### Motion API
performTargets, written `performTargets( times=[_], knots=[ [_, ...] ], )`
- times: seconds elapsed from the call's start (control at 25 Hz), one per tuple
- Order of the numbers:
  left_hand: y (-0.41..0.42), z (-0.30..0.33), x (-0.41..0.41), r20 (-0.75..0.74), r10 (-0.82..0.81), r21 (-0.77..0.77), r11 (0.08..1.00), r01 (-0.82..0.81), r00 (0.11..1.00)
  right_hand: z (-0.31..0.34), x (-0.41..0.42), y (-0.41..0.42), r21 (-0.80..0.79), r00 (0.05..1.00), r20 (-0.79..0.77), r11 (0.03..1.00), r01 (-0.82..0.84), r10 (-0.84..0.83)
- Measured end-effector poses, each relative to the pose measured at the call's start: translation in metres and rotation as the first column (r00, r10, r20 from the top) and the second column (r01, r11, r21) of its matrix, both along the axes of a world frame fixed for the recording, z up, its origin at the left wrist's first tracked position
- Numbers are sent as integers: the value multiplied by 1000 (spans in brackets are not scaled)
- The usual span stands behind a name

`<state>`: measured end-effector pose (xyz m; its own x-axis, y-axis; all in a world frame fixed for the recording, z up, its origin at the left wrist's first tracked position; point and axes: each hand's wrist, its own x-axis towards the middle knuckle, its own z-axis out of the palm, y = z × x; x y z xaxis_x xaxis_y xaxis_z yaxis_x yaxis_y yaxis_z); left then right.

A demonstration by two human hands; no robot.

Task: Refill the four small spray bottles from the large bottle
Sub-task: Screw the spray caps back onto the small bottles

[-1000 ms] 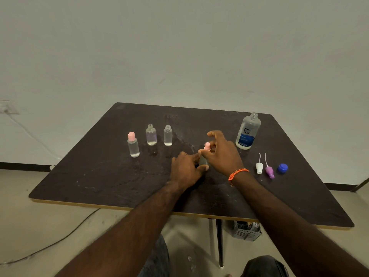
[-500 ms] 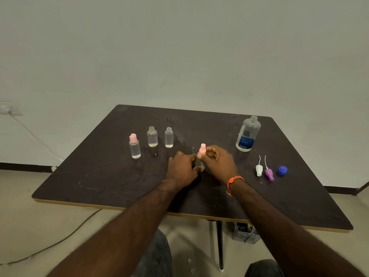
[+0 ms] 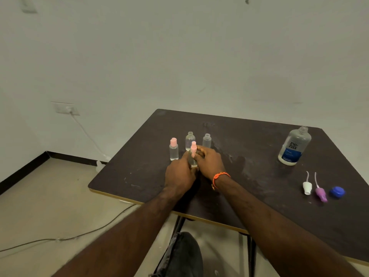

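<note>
Both hands meet on a small clear plastic spray bottle with a pink pump top (image 3: pixel 193 154), upright near the left of the dark brown table (image 3: pixel 259 196). The left hand (image 3: pixel 180 174) curls its fingers round the bottle's body; the right hand (image 3: pixel 209 160) pinches just beneath the top. Just behind stand another pink-topped clear bottle (image 3: pixel 173 149) and two open clear bottles (image 3: pixel 190 140) (image 3: pixel 206 140). The large uncapped bottle with a blue label (image 3: pixel 294 145) stands far right. Near right lie a white sprayer head (image 3: pixel 306 187), a purple sprayer head (image 3: pixel 320 193) and a blue cap (image 3: pixel 337 192).
</note>
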<state>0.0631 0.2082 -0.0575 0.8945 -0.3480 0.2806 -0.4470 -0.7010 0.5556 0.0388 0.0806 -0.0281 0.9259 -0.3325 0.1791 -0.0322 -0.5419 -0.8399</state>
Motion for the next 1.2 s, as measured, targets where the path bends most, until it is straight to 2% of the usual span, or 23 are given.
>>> performTargets(
  times=[0.12, 0.56, 0.64, 0.8, 0.92, 1.0, 1.2],
  knots=[
    [7, -7, 5, -32, -11, -75, 997, 8, 999, -3, 20, 11, 42, 1000, 1, 999, 21, -21],
    [13, -13, 12, -38, -35, -69, 997, 32, 999, -12, 46, 20, 109, 1000, -4, 994, 14, -13],
    [13, -11, 12, 2, -39, -34, 999, 39, 999, -9, 38, 15, 118, 999, 13, 992, 50, -52],
    [-4, -5, 4, 38, -41, 25, 999, 41, 998, -4, 13, -18, -3, 967, 105, 973, 233, -231],
    [-32, -4, -3, -60, -141, -89, 987, 135, 988, 0, 10, -53, -72, 956, 95, 956, 285, -277],
    [-50, -5, -2, -129, -150, -135, 982, 133, 980, 1, 16, -71, -75, 972, 42, 970, 233, -230],
    [-71, 0, 20, -274, -88, -152, 987, 47, 958, 0, 50, -84, -24, 992, -127, 1000, -17, 13]
  ],
)
